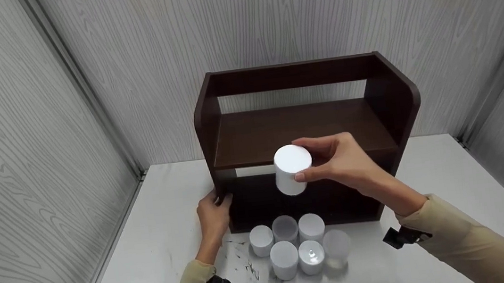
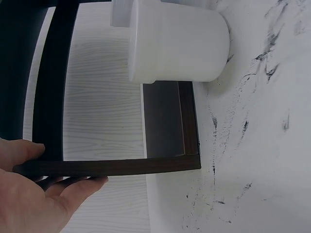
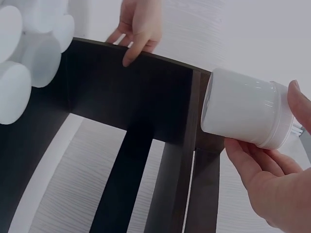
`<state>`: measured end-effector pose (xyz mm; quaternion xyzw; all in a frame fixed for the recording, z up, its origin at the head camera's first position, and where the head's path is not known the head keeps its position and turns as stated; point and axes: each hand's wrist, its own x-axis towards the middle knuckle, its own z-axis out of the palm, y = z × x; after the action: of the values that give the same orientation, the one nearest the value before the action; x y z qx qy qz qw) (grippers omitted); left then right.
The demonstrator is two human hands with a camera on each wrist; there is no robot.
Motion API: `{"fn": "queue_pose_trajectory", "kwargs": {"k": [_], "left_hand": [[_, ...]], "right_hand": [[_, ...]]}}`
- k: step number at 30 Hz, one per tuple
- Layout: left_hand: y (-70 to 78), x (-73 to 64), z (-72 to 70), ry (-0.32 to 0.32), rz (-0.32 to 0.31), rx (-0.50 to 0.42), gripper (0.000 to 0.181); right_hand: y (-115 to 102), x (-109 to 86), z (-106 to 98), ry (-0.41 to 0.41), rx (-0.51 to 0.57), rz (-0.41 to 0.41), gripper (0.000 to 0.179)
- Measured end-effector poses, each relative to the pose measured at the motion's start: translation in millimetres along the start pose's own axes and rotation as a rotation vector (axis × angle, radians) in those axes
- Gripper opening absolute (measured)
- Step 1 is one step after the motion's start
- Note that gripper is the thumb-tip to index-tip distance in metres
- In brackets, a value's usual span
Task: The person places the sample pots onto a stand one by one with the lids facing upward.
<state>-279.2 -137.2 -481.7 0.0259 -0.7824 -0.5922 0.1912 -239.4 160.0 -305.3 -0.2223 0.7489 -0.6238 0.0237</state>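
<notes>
Between thumb and fingers, my right hand [image 1: 342, 164] grips a white lidded jar [image 1: 290, 180], held upright in front of the upper board of a dark brown two-tier shelf [image 1: 298, 131]. In the right wrist view the jar [image 3: 243, 109] shows its smooth side and flat base, with the thumb on its lid. My left hand [image 1: 213, 214] holds the shelf's left side panel, thumb inside and fingers outside, as the left wrist view shows at the panel's edge [image 2: 107, 167]. On the table before the shelf stand several more jars, among them a white one [image 1: 284, 261] and a translucent one [image 1: 337, 248].
The shelf stands on a white table [image 1: 168, 198] with dark scuff marks left of the jars. Grey wood-grain walls [image 1: 266, 16] enclose the table at the back and both sides. A low board [image 1: 263, 202] forms the shelf's lower tier.
</notes>
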Motion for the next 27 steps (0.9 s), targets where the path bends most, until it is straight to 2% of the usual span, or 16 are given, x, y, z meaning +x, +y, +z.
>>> {"fn": "queue_pose_trajectory", "kwargs": {"k": [10,16,27], "left_hand": [[-2.6,-0.6,0.3,0.003,0.012,-0.014,0.041],[-3.2,-1.3,0.1,0.005,0.057,0.004,0.036],[-1.7,-1.1,-0.9,0.007,0.072,-0.003,0.034]], "right_hand": [[-6.7,23.0,3.6,-0.023,0.047,-0.008,0.068],[-8.5,39.1,0.8,-0.008,0.027,-0.006,0.066],[-12.2,70.6,0.0,0.014,-0.023,0.013,0.068]]}}
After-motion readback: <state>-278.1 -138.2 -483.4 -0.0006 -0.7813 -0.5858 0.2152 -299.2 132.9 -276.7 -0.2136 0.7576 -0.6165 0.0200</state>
